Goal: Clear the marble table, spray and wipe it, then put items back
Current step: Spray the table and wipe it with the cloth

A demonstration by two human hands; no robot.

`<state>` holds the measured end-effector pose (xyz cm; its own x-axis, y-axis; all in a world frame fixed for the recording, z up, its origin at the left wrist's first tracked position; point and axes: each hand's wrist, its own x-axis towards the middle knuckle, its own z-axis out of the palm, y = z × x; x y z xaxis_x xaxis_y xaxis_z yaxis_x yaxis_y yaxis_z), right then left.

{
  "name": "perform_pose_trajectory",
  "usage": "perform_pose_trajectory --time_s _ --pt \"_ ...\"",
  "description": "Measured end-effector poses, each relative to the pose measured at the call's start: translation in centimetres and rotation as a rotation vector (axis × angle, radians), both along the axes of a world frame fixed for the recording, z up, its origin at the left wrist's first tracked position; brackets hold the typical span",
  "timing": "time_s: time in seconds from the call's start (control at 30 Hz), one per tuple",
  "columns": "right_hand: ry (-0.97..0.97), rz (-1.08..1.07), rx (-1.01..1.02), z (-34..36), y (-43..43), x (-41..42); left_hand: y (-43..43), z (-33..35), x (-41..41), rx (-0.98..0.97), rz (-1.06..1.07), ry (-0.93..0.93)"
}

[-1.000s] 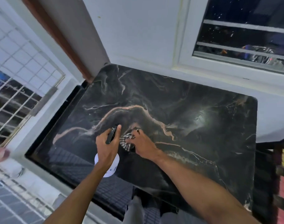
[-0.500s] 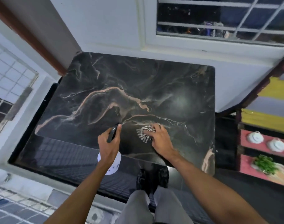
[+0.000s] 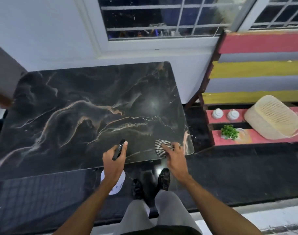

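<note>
From the head camera, the left hand (image 3: 114, 159) is wrapped closed around the neck of a spray bottle (image 3: 113, 183), its forefinger lying along the black nozzle head while the white body hangs below the wrist, just off the near edge of the marble table (image 3: 73, 106). Dark marks show on the bottle's white body, too small to read. The right hand (image 3: 174, 157) presses a black-and-white striped cloth (image 3: 159, 146) flat against the tabletop at the near right corner, fingers loosely curled over the bunched fabric. The dark, veined slab carries nothing else. To the right, well apart from the table, a striped wooden bench (image 3: 256, 68) holds two small white pots (image 3: 225, 114), a little green plant (image 3: 229, 131) and an overturned woven basket (image 3: 273, 117); what the pots contain cannot be seen.
</note>
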<state>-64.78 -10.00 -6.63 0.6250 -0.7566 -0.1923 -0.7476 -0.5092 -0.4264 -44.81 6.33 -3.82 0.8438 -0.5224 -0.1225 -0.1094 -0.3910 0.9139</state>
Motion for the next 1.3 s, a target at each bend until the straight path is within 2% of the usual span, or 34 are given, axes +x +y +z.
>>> perform_pose_trajectory --time_s 0.07,0.27,0.57,0.8,0.87,1.03,1.07,1.2,1.23,1.3 --pt "-0.007 -0.089 0.003 0.2 -2.1 -1.5 -1.1 0.0 -0.6 -0.001 -0.024 0.009" --pt "-0.025 -0.116 0.011 0.2 -6.8 -1.2 -5.9 0.6 -1.2 -0.027 -0.096 0.013" --pt "-0.039 -0.013 -0.010 -0.6 -16.2 2.5 -14.3 0.9 0.1 -0.026 -0.001 -0.010" --pt "-0.089 0.313 -0.031 -1.6 -20.6 10.4 -20.5 0.2 3.3 -0.035 0.084 -0.015" --pt "-0.108 0.286 -0.051 -1.4 -23.1 12.3 -21.6 0.5 4.4 -0.035 0.118 -0.001" --pt "-0.095 0.026 -0.091 -1.0 -26.8 16.9 -23.4 1.6 7.9 -0.025 0.178 -0.033" --pt "-0.095 0.052 -0.092 -0.9 -26.1 18.1 -23.5 1.7 8.5 -0.027 0.190 -0.038" --pt "-0.107 0.391 -0.044 -1.7 -22.7 23.7 -23.9 1.9 12.1 -0.034 0.201 -0.064" --pt "-0.117 0.395 -0.040 -1.6 -23.0 24.7 -24.0 1.9 12.8 -0.040 0.198 -0.070" --pt "-0.130 0.250 -0.032 -1.7 -23.9 27.3 -23.9 1.9 15.1 -0.051 0.199 -0.080"
